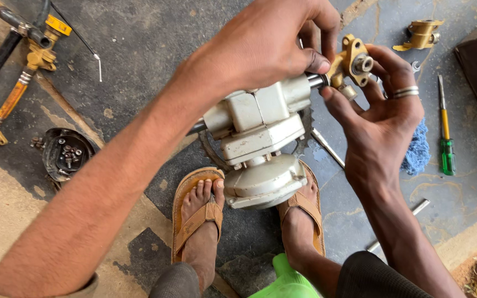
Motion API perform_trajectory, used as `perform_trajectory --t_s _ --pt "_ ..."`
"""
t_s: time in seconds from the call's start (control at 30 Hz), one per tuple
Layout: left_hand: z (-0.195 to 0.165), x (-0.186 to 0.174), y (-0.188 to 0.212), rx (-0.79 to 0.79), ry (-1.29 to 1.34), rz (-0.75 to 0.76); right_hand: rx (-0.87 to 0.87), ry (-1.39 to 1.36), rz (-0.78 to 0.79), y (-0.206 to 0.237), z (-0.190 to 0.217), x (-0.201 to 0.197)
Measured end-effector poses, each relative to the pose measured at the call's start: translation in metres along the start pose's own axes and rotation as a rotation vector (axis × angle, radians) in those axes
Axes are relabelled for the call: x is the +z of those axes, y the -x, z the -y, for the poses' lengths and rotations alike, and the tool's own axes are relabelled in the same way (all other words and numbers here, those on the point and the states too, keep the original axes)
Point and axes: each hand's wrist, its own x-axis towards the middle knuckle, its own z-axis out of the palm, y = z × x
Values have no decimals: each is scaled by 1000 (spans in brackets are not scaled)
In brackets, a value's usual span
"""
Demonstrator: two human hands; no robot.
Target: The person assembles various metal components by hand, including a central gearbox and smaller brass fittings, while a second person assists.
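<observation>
A grey-white metal pump housing (260,138) stands between my sandalled feet, tilted toward me. A steel shaft (317,81) sticks out of its upper right side. On the shaft's end sits a brass fitting (351,63). My left hand (266,44) reaches over the housing, with thumb and fingers pinching the shaft and the brass fitting. My right hand (382,116) cups the brass fitting from below and the right, a ring on one finger.
A black dish of screws and nuts (66,153) lies at left beside a brass pipe assembly with a yellow valve handle (28,60). At right lie a green-handled screwdriver (445,138), a blue cloth (418,149), another brass part (420,34) and loose steel rods (327,148).
</observation>
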Motion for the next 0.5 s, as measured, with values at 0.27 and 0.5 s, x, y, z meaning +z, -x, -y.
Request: perform_trajectory --t_s 0.27,0.5 --pt "5 1 3 41 26 -64 83 -197 2 4 5 -8" --pt "11 -3 2 24 101 -2 73 -229 43 4 -2 -17"
